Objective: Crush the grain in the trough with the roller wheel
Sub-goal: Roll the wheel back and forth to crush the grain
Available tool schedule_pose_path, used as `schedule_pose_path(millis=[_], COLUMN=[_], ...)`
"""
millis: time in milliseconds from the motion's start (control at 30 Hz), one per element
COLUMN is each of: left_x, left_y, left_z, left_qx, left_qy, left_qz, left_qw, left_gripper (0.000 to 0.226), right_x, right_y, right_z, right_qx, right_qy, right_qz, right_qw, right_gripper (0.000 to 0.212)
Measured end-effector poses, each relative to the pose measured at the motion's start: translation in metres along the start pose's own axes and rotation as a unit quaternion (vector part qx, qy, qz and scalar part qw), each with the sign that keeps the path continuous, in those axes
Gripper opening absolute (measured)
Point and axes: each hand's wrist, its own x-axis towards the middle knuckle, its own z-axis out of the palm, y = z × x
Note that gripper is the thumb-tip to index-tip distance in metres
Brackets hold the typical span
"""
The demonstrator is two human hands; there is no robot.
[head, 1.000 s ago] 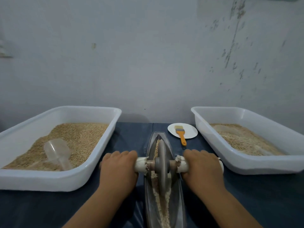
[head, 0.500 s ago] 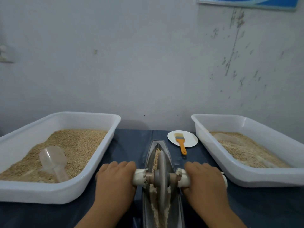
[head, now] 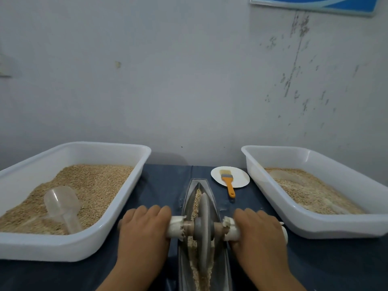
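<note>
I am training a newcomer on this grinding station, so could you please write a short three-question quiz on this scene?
1. True or false: the roller wheel stands in the trough.
2. What lies on the small white plate? A) scoop B) brush C) spoon
3. What does each hand grip?

Key: 1 true. 2 B, the brush. 3 The left hand and right hand each grip one end of the wheel's handle.

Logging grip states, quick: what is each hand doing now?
Left hand: grips the roller wheel's left handle.
Right hand: grips its right handle.
</note>
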Motion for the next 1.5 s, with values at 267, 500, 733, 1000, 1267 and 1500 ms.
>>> schedule_pose_path(millis=[267, 500, 733, 1000, 1267, 1500], left_x=[0.007, -0.009, 0.014, 0.000, 0.032, 0.039], left_y=[-0.005, -0.005, -0.001, -0.003, 0.002, -0.002], left_z=[0.006, 0.006, 0.005, 0.010, 0.007, 0.014], left_qx=[-0.002, -0.023, -0.002, -0.017, 0.010, 0.047], left_qy=[-0.014, -0.032, -0.037, -0.022, -0.076, -0.064], left_qz=[-0.004, -0.013, -0.023, -0.009, -0.019, -0.001], left_qw=[1.000, 0.999, 0.999, 1.000, 0.997, 0.997], left_gripper=[0.040, 0.044, 0.039, 0.042, 0.028, 0.032], right_x=[0.013, 0.002, 0.022, 0.007, 0.032, 0.035], right_y=[0.004, 0.001, 0.001, 0.007, 0.009, 0.015], right_z=[0.003, -0.001, 0.002, 0.014, 0.016, 0.019], right_qx=[-0.026, -0.007, -0.040, -0.050, -0.053, -0.046], right_qy=[-0.001, 0.048, -0.012, 0.050, -0.054, -0.060], right_qz=[-0.010, -0.036, 0.013, -0.020, 0.053, 0.040], right_qw=[1.000, 0.998, 0.999, 0.997, 0.996, 0.996], right_gripper=[0.031, 0.059, 0.023, 0.055, 0.022, 0.020])
